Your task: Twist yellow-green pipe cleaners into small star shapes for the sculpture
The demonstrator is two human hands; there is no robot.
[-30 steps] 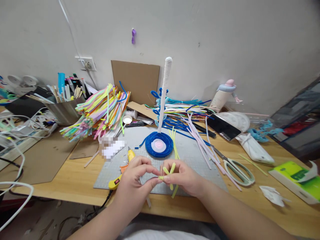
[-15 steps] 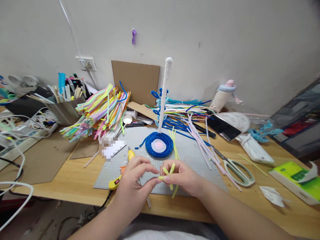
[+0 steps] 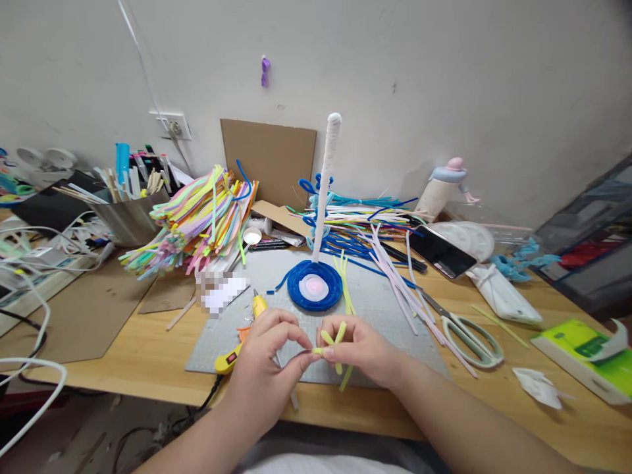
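A small yellow pipe-cleaner piece (image 3: 340, 334) with several looped arms is pinched between the thumb and fingers of my right hand (image 3: 363, 352). From the other side my left hand (image 3: 276, 362) closes its thumb and forefinger on the same piece's left arm. Just beyond them, a flat blue coil (image 3: 315, 299) with a pink-and-white centre lies on the grey cutting mat (image 3: 390, 355). Behind that coil rises a white wrapped stick (image 3: 324, 191), with blue loops beside it. Yellow-green pipe cleaners (image 3: 344, 283) lie right of the coil.
A yellow glue gun (image 3: 228, 359) lies left of my left hand. Scissors (image 3: 474, 339), a phone (image 3: 442, 251) and a green tissue pack (image 3: 587, 352) are on the right. A large pipe-cleaner bundle (image 3: 197, 220) and a metal cup (image 3: 129, 220) stand back left.
My left forefinger has come down nearer its thumb, onto the left arm of the yellow piece. My right hand keeps its pinch with hardly any movement.
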